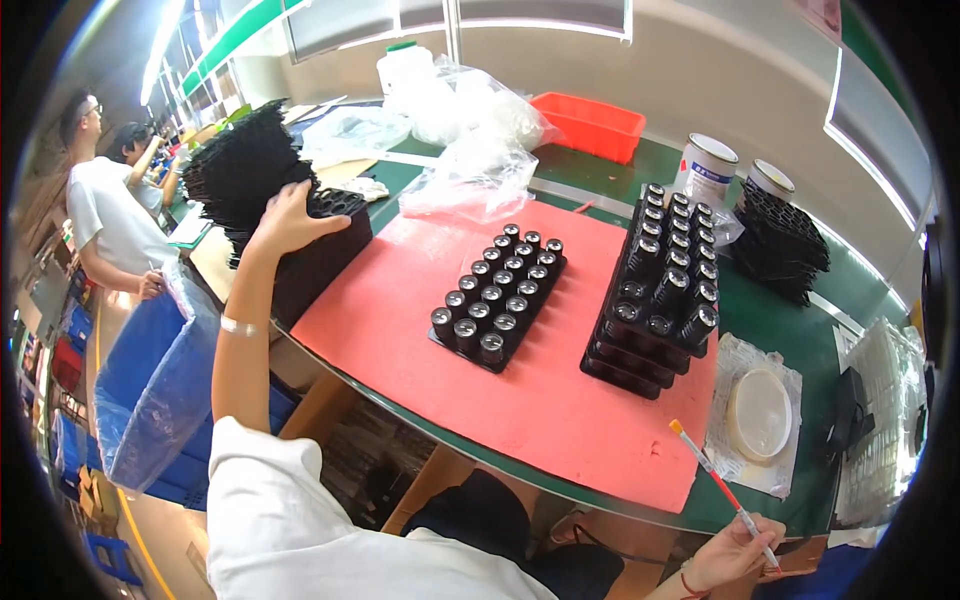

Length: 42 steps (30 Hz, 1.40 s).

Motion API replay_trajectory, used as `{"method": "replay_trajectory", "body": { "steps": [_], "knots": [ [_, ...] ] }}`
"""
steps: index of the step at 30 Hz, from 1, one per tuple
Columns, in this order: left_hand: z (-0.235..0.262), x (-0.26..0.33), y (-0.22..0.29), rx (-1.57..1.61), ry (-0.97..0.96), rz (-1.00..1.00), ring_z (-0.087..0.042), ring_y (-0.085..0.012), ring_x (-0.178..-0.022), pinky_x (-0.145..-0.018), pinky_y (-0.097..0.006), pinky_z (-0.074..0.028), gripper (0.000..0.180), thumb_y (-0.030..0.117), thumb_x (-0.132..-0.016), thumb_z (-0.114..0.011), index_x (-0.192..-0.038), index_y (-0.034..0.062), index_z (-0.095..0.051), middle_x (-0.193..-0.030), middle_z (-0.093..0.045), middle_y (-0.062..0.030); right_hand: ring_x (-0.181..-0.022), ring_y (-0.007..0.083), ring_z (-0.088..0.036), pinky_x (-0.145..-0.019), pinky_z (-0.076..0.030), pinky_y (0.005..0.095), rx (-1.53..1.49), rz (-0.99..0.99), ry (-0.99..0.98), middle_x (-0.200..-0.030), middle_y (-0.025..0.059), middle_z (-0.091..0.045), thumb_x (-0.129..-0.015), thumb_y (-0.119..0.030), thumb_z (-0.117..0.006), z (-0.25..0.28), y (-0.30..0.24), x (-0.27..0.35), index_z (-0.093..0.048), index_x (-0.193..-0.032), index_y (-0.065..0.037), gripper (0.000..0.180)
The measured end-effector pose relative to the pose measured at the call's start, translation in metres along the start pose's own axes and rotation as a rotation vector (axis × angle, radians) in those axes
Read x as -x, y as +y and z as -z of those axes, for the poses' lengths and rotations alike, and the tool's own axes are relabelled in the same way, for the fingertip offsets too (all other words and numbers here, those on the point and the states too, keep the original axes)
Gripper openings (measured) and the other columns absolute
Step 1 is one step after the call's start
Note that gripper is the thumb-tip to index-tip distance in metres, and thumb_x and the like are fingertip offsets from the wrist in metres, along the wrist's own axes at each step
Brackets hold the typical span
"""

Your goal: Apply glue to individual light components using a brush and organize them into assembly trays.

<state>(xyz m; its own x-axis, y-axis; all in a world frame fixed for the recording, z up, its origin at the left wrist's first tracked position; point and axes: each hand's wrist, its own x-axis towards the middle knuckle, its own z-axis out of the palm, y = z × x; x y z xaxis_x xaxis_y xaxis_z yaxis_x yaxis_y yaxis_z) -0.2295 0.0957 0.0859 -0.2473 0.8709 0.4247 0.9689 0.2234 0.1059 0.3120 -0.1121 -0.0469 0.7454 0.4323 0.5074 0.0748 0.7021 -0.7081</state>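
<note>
My left hand (pixel 285 222) reaches to a stack of black trays (pixel 325 258), thumb on the near side and fingers bent toward the far side of the top one. Behind it leans a taller pile of black trays (pixel 238 165). At the lower right my right hand (pixel 738 552) is closed round a thin brush (pixel 722 487) with a red and white handle, its orange tip pointing up and left. A black tray of silver-topped black cylinders (pixel 497 295) lies on the pink mat (pixel 400 330). To its right rises a stack of similar filled trays (pixel 655 300).
A shallow round dish (pixel 760 415) sits on wrap at the right. Behind are metal cans (pixel 708 165), black trays (pixel 785 240), a red bin (pixel 590 125) and clear plastic bags (pixel 470 175). A blue lined bin (pixel 160 380) stands at the left, near another person (pixel 115 210).
</note>
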Motion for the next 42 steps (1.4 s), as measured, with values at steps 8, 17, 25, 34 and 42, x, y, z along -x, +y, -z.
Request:
{"method": "replay_trajectory", "body": {
  "steps": [8, 17, 25, 34, 42],
  "knots": [
    [0.001, -0.031, -0.023, 0.2, -0.35, 0.089, -0.042, -0.0335, -0.12, -0.101, -0.032, -0.031, 0.101, 0.054, -0.056, -0.073, -0.124, -0.0117, -0.039, -0.126, -0.043, -0.0288, -0.057, 0.008, -0.032, -0.053, -0.026, 0.0212, 0.005, -0.022, -0.038, -0.064, -0.0002, -0.034, -0.092, -0.027, -0.045, 0.001, 0.0, 0.0, -0.037, -0.074, -0.008, 0.028],
    [0.048, 0.035, 0.167, 0.13, -0.17, -0.271, -0.054, -0.037, -0.104, -0.088, -0.039, -0.042, 0.085, 0.058, -0.07, -0.06, -0.131, 0.0035, -0.037, -0.109, -0.055, -0.0256, -0.048, 0.01, -0.04, -0.042, -0.028, 0.0197, 0.064, 0.026, 0.015, -0.058, 0.003, -0.041, -0.091, -0.034, -0.046, -0.004, 0.003, -0.002, -0.04, -0.075, -0.005, 0.033],
    [-0.016, 0.04, 0.232, -0.103, -0.339, -0.307, -0.052, -0.0343, -0.107, -0.087, -0.039, -0.044, 0.094, 0.068, -0.064, -0.057, -0.124, -0.0021, -0.04, -0.113, -0.053, -0.0245, -0.044, 0.0131, -0.043, -0.042, -0.033, 0.0212, -0.017, -0.015, -0.141, -0.058, 0.0069, -0.046, -0.088, -0.029, -0.052, 0.005, 0.004, -0.001, -0.045, -0.079, -0.003, 0.028],
    [-0.034, 0.037, 0.232, -0.124, -0.379, -0.334, -0.061, -0.0315, -0.092, -0.08, -0.036, -0.048, 0.097, 0.071, -0.06, -0.057, -0.121, -0.0041, -0.045, -0.1, -0.062, -0.0198, -0.044, 0.0129, -0.044, -0.042, -0.034, 0.0205, -0.003, 0.005, -0.151, -0.057, 0.0063, -0.045, -0.088, -0.027, -0.053, 0.007, 0.002, 0.0, -0.045, -0.079, -0.003, 0.027],
    [-0.029, 0.035, 0.236, -0.147, -0.402, -0.361, -0.062, -0.0309, -0.091, -0.077, -0.035, -0.049, 0.099, 0.072, -0.06, -0.057, -0.12, -0.0059, -0.045, -0.098, -0.062, -0.0193, -0.051, 0.0087, -0.038, -0.043, -0.028, 0.0193, 0.073, 0.034, -0.17, -0.061, 0.0029, -0.041, -0.092, -0.03, -0.046, 0.002, 0.001, 0.0, -0.041, -0.076, -0.007, 0.029]
  ]
}}
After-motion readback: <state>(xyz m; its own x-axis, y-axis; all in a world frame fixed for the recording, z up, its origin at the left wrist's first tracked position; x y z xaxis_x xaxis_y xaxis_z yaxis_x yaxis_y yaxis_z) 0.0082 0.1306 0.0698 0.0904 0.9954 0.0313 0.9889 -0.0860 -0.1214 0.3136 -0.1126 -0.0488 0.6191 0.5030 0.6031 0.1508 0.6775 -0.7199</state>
